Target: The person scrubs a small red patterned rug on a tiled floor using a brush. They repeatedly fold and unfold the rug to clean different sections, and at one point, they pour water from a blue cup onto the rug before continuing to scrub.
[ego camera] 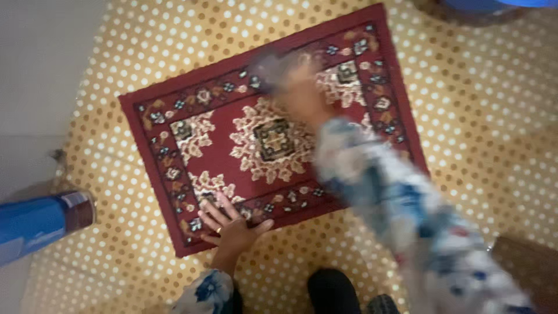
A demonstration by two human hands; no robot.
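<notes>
Pressing the red patterned mat (279, 128), the left hand (229, 224) lies flat and open; the blurred right hand (296, 87) cannot be read.

The right hand (288, 78) was a blur near the far edge of the red rug (232, 145), so its fingers could not be told apart, and it was not clear if it held anything. Its flowered sleeve (401, 209) was smeared too and ran off the bottom edge of the picture. The sleeve hid part of the rug's right side and its near right corner. The left hand (232, 224) covered a bit of the rug's near border. A blue can (40, 224) was cut off by the left edge. A blue thing (494, 4) at the top edge showed too little to name. A dark shape (331, 291) at the bottom edge was cut off.
</notes>
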